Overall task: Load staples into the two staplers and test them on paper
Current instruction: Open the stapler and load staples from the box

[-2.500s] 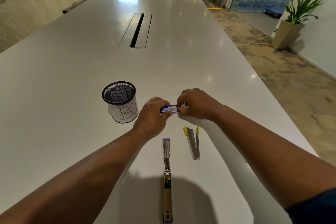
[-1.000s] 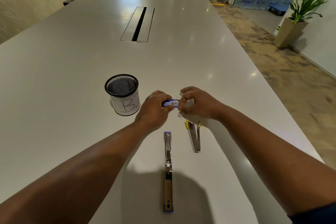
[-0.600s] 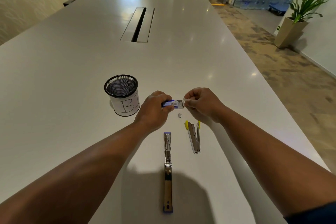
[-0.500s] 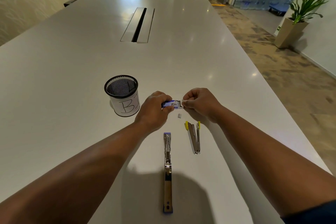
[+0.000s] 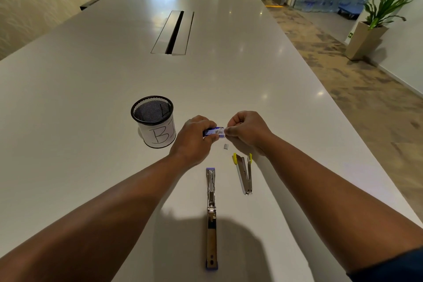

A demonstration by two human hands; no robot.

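Observation:
My left hand [image 5: 193, 138] grips a small blue and white staple box [image 5: 215, 132] just above the table. My right hand [image 5: 248, 130] pinches the box's right end with curled fingers. A small strip of staples [image 5: 226, 146] lies loose on the table below the box. A long stapler with blue ends [image 5: 211, 217] lies unfolded flat near me. To its right lies a shorter stapler with yellow tips [image 5: 244, 173], its arms spread apart.
A black mesh cup [image 5: 153, 121] with a white label reading "B" stands left of my hands. The long white table [image 5: 91, 75] has a cable slot [image 5: 172, 32] in its middle. The table's right edge runs close beside my right arm.
A small strip of staples dropped onto the table below the box. My right hand drew a little to the right and came back to the box's end. The camera tilted.

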